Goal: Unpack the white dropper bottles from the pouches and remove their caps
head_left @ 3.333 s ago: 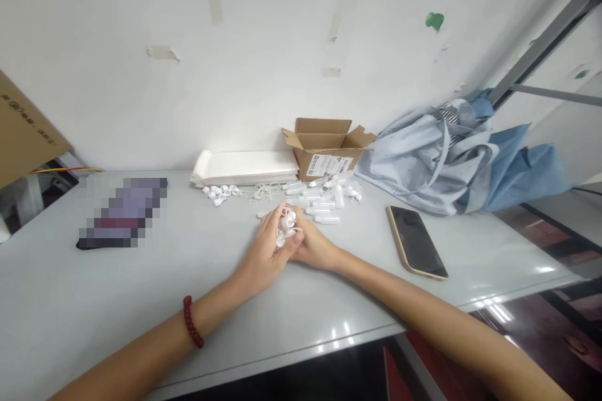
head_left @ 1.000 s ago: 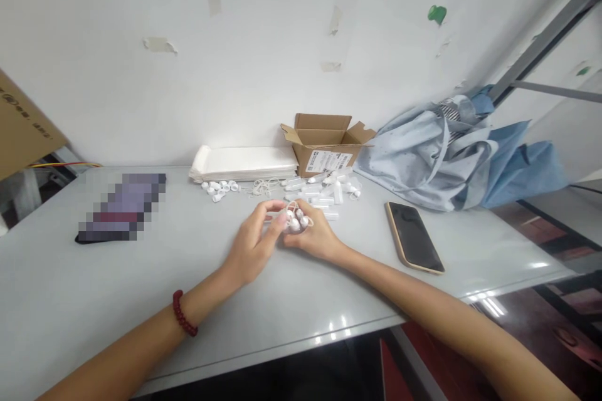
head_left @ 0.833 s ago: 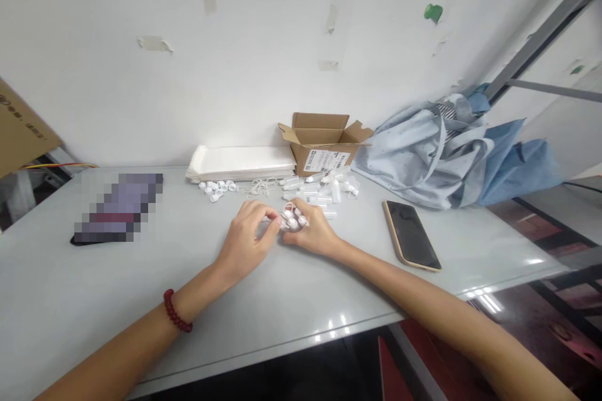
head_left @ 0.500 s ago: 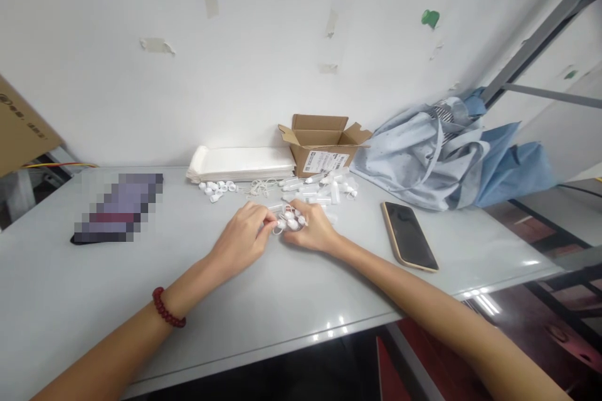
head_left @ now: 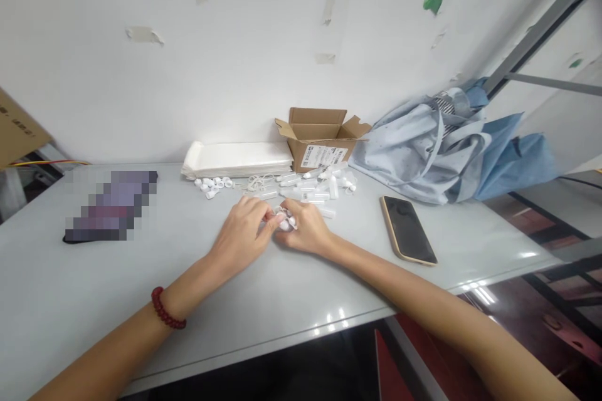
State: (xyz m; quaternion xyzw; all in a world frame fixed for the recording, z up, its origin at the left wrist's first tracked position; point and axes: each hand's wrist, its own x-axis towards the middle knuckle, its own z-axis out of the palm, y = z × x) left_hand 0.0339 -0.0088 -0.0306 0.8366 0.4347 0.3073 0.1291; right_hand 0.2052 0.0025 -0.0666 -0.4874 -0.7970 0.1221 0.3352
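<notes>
White caps (head_left: 285,223) in right hand (head_left: 306,228); left hand (head_left: 242,230) touching.

No text can be read — the box label (head_left: 324,156) and far-left cardboard (head_left: 21,131) carry only blurred print.

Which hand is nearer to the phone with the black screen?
Right. The right hand, holding small white pieces, is to the left of the phone; the left hand is farther left, its fingers at those same pieces.
</notes>
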